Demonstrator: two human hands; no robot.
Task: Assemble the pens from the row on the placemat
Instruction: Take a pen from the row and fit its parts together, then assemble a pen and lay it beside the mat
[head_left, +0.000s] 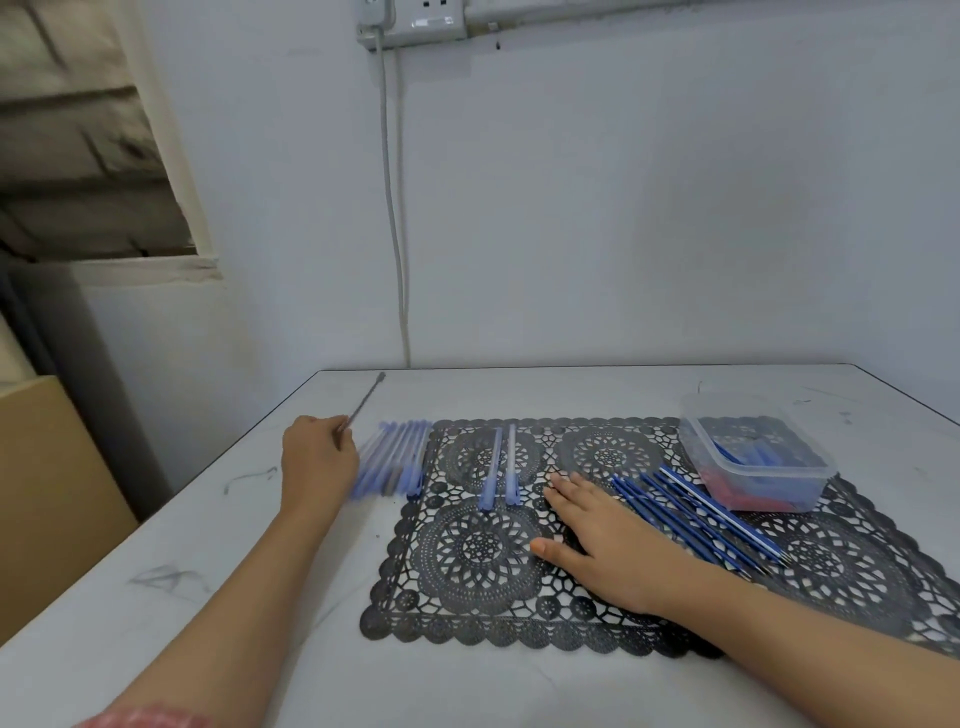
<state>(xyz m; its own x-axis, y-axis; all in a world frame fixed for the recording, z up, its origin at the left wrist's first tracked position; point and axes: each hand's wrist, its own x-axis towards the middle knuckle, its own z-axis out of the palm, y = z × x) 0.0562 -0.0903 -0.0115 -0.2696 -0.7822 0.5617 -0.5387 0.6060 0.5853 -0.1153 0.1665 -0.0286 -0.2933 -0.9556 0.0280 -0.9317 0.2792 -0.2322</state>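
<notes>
Mostly pale translucent pens (396, 461), blue-capped, blurred.

Grey cable (406, 322) hangs from wall socket (415, 23) above table (208, 623)

Left hand (318, 457), knuckles up and motion-blurred, extends toward the far left edge of the tabletop (260, 597), its curled fingers pinching a thin grey rod (366, 399). Right hand (597, 535) lies palm down near the tabletop's middle, fingers straight, thumb spread. Both forearms are bare.
</notes>
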